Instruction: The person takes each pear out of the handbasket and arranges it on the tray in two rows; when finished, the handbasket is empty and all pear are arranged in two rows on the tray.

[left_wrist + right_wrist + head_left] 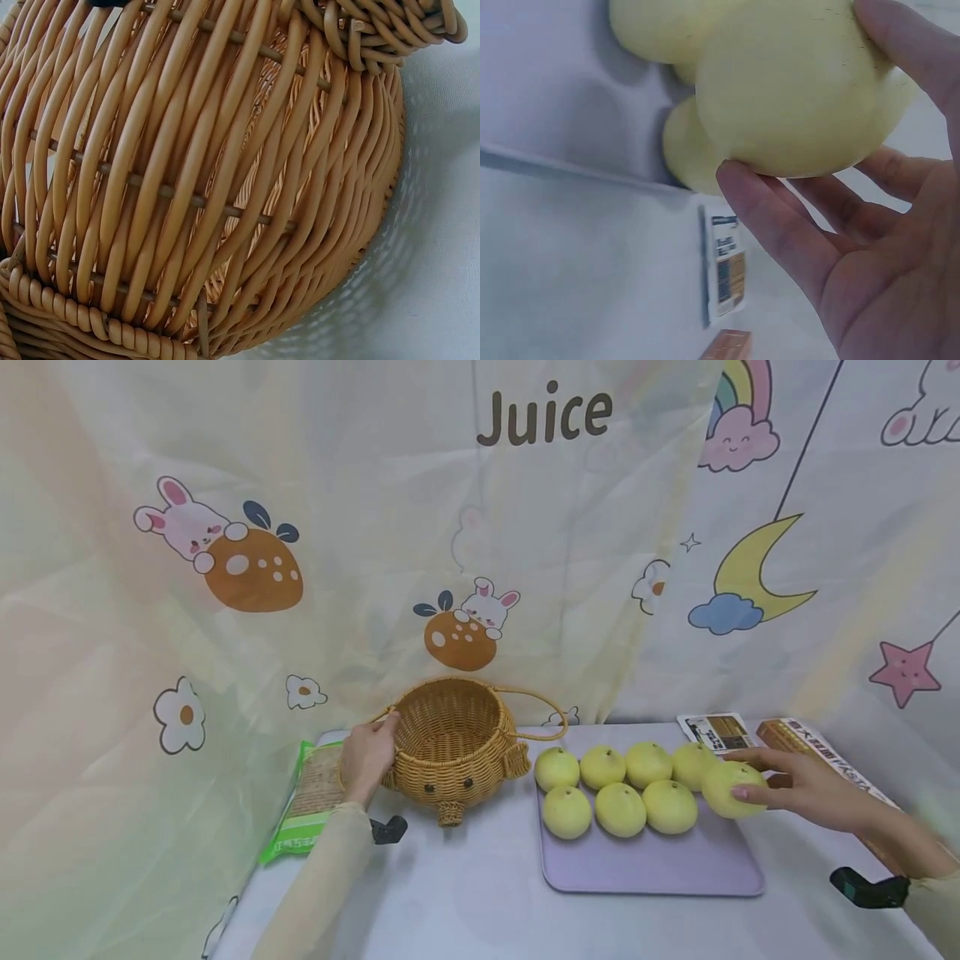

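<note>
My left hand [369, 753] grips the left rim of a wicker basket [450, 768], which has a pig-like face and a handle lowered to the right. The basket's woven side [180, 165] fills most of the left wrist view, where that hand is hidden. With thumb and fingers, my right hand [813, 789] holds a round yellow pear [733, 790] over the right side of a lilac tray [645, 868]. In the right wrist view the fingers curl around the held pear [802, 90]. Several similar pears [621, 810] sit in two rows on the tray.
A green-edged bag [311, 802] of brown contents lies left of the basket. Behind the tray is a small printed packet [716, 732], with a long brown and white box [825, 752] farther right. A printed curtain [360, 527] hangs behind the table.
</note>
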The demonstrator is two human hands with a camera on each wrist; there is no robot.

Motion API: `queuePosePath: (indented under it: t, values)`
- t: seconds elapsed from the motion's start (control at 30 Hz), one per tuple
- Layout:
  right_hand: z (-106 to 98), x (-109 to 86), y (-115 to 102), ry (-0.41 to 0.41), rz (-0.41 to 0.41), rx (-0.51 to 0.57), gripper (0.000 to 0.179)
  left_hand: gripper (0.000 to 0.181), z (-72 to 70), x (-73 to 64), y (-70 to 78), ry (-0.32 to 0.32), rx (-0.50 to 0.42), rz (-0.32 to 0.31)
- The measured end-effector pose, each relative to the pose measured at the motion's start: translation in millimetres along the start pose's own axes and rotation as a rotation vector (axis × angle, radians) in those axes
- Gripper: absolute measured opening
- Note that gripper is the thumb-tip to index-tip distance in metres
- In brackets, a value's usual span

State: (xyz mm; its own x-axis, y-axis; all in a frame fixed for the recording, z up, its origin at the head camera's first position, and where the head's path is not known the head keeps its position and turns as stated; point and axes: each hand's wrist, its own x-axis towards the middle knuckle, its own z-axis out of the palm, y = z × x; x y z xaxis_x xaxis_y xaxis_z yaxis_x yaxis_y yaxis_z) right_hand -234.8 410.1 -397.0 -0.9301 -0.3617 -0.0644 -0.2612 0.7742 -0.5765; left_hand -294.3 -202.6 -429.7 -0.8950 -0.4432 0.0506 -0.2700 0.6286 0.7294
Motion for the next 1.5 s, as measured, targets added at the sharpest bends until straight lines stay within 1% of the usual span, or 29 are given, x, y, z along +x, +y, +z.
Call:
queuePosePath:
  t: [0.27,0.43,0.5,0.6,0.7,0.87,1.07,1.2,1.37,1.5]
  values:
    - [19.8,-0.8,18.3,-0.029,0.100,0.057,0.055,0.060,0.6,0.6,-0.7,0.002,-0.004,0.006]
    - [29.3,2.1,22.7,-0.017,0.118,0.057,0.056,0.061,0.4,-0.5,0.7,0.004,0.002,-0.002]
    - [32.3,3.1,24.3,-0.018,0.123,0.062,0.058,0.061,0.5,-0.8,1.1,0.005,0.004,-0.005]
    - [35.3,5.3,27.7,-0.037,0.161,0.074,0.065,0.060,0.5,-0.8,1.2,0.006,0.002,-0.015]
    - [38.7,6.5,31.9,-0.034,0.185,0.080,0.068,0.060,0.4,-0.7,1.3,0.002,-0.006,-0.024]
    - [46.8,8.0,38.7,0.002,0.180,0.077,0.067,0.060,0.7,-0.2,1.9,-0.003,-0.012,-0.024]
    - [51.1,9.8,43.6,-0.007,0.207,0.088,0.071,0.060,1.0,-0.4,2.2,-0.010,-0.002,-0.022]
    - [51.8,6.9,44.9,-0.022,0.203,0.102,0.073,0.062,1.3,-0.5,2.5,-0.021,-0.005,-0.022]
    - [51.1,1.3,43.5,-0.039,0.180,0.132,0.073,0.063,1.3,-1.3,1.4,-0.025,-0.007,-0.030]
    - [48.0,0.9,43.4,-0.036,0.147,0.112,0.073,0.064,-0.5,-0.3,0.8,-0.018,-0.004,-0.036]
